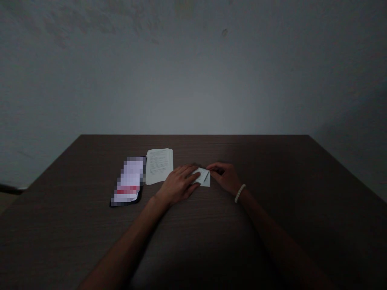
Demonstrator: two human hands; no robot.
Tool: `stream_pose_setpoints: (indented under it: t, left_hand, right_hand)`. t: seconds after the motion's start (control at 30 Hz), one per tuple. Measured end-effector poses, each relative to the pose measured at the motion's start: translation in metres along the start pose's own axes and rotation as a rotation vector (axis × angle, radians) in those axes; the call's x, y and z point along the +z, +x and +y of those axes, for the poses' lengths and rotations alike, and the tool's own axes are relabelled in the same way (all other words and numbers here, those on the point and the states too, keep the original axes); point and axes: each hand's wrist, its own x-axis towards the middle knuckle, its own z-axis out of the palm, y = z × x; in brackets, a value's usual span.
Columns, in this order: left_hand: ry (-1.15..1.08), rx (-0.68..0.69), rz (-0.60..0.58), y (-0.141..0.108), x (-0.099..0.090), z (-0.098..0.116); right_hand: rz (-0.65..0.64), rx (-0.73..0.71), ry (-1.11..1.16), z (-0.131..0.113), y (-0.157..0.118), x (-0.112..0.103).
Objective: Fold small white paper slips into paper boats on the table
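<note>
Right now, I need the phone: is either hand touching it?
No, the left hand and right hand are at the small paper, away from the phone.

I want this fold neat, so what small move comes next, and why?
Probably press the slanted edge of the folded paper down with the right hand: its fingertips are at that edge, while the left hand lies across the paper.

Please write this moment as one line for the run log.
left hand: resting on folded paper | right hand: at its far right corner | paper stack: left of folded paper | phone: left of stack
</note>
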Motion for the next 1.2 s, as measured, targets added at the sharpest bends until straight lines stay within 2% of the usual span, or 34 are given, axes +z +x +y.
stream_pose_setpoints:
  t: [0.2,0.87,1.03,1.2]
  left_hand:
    - [0.004,-0.007,-0.024,-0.0004,0.0002,-0.0008]
    - [0.093,0.083,0.131,-0.0003,0.0012,-0.0009]
    - [0.073,0.085,0.134,0.0016,-0.0016,0.0013]
    - [0.15,0.101,0.167,0.0015,-0.0012,0.0007]
  right_hand:
    - [0.0,-0.019,0.004,-0.0012,-0.0005,0.0005]
    - [0.05,-0.064,0.019,-0.0067,-0.0013,0.0017]
    - [0.098,-0.026,0.064,-0.0069,0.0004,0.0029]
    - [0.141,0.046,0.163,-0.0079,0.002,0.0042]
